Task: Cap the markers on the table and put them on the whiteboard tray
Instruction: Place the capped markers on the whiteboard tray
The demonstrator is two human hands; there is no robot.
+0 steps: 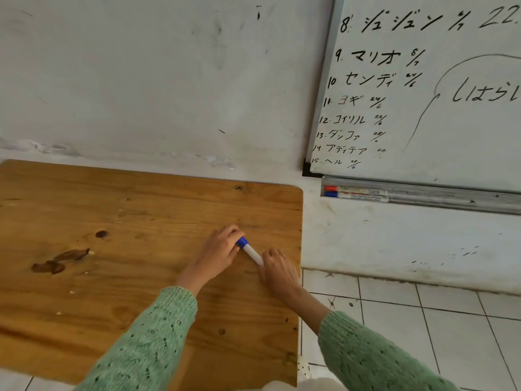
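Note:
A white marker (251,252) with a blue cap (242,242) is held just above the right part of the wooden table (112,221). My left hand (218,251) pinches the blue cap end. My right hand (277,268) grips the marker's white barrel at the other end. On the whiteboard tray (451,197) at the right lie two capped markers side by side: a red-capped marker (355,190) and a blue-capped marker (356,196).
The whiteboard (423,94) with black handwriting hangs on the white wall above the tray. The table has dark knots and stains at its left. White floor tiles (423,320) lie to the table's right, below the tray.

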